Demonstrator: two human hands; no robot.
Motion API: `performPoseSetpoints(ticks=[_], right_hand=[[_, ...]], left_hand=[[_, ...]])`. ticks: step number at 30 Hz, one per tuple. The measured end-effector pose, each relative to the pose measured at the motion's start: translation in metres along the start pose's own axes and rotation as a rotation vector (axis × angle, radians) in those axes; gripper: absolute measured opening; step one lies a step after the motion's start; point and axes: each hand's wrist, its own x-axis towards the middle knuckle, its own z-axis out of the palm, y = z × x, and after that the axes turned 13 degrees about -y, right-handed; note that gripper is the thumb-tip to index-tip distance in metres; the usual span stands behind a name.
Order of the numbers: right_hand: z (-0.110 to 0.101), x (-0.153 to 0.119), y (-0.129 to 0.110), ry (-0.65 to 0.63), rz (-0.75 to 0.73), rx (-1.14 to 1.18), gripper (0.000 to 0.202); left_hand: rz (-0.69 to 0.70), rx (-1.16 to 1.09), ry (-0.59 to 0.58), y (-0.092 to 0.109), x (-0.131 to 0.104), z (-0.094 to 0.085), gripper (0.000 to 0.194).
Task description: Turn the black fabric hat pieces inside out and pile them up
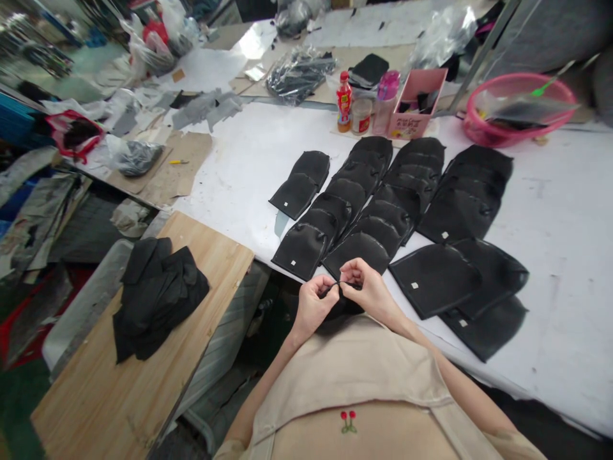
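Both hands meet at the front edge of the white table [550, 255], close to my apron. My left hand [316, 303] pinches the edge of a black fabric piece [339, 308]. Thumb to thumb with it, my right hand [366, 289] pinches the same edge. The rest of the piece hangs below my fingers, partly hidden by them. Just beyond lie overlapping rows of flat black pieces with rounded ends [368, 223], some with a small white tag. More such pieces [435, 278] lie fanned out to the right of my hands.
A wooden board [191, 306] at the left carries crumpled black cloth [156, 294]. Behind the rows stand a red-capped bottle [343, 105], a jar [361, 118], a pink box [416, 105] and a pink basin [520, 108]. Plastic bags [299, 73] lie farther back.
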Motion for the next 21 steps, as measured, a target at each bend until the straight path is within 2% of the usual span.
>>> performPoseSetpoints(ticks=[4, 11, 17, 21], right_hand=[[0.004, 0.0, 0.0, 0.035, 0.01, 0.05, 0.024], [0.004, 0.002, 0.003, 0.008, 0.068, 0.258, 0.02], [-0.002, -0.001, -0.002, -0.044, 0.013, 0.169, 0.011], [-0.014, -0.007, -0.006, -0.158, -0.01, 0.099, 0.016]], left_hand=[[0.001, -0.007, -0.007, 0.001, 0.0, 0.002, 0.018], [0.015, -0.04, -0.022, 0.002, -0.002, 0.005, 0.017], [-0.03, -0.093, -0.007, 0.0, 0.001, 0.004, 0.022], [-0.054, -0.181, -0.018, -0.002, 0.003, 0.002, 0.022]])
